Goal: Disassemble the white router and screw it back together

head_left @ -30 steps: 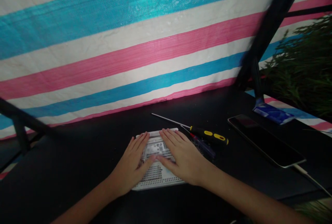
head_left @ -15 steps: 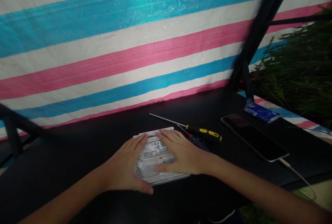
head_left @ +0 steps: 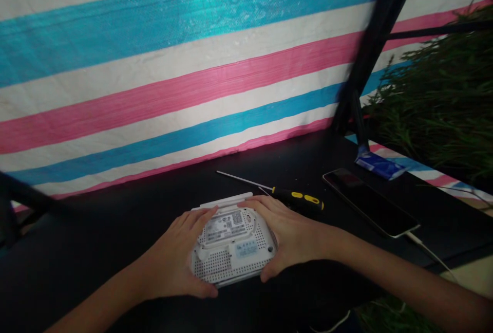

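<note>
One white perforated device (head_left: 215,260) is sitting label side up between the two hands, above the black table (head_left: 115,230). The left hand (head_left: 171,251) and right hand (head_left: 292,233) are clamping its opposite sides, thumbs pressing near the closer edge. Its casing is appearing closed; whether fasteners are missing, and so how much work is done or left, the view is not showing. Two labels (head_left: 227,226) are facing up inside the grip. One white bar (head_left: 227,201) is showing just beyond the fingertips. Beyond the right hand, one black-and-yellow screwdriver (head_left: 298,198) is lying unheld, one thin shaft (head_left: 264,190) showing beside it, mostly hidden. Farther right of the grip, one phone (head_left: 370,202), one white cable (head_left: 435,257) and one blue packet (head_left: 379,165) are lying.
</note>
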The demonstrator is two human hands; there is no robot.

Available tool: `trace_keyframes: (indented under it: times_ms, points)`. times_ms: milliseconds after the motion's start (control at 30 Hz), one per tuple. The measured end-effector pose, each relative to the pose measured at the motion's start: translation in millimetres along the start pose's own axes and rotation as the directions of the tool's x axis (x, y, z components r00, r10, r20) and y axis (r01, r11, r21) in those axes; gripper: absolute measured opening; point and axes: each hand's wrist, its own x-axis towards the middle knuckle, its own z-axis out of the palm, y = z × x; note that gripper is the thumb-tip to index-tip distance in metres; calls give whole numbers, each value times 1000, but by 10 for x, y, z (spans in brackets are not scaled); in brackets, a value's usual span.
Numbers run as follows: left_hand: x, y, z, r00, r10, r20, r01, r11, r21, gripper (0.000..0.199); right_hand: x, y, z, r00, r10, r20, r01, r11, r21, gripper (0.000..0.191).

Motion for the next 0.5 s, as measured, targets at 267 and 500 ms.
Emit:
trace_keyframes:
  times_ms: [267, 500]
  points:
    - [-3, -32, 106, 999, -24, -24, 23, 998, -61, 117, 8, 38, 44, 997, -43, -62, 43, 999, -4, 106]
    - [0, -8, 92, 999, -33, -17, 31, 995, -94, 118, 16, 67, 17, 999, -34, -42, 34, 999, 13, 111]
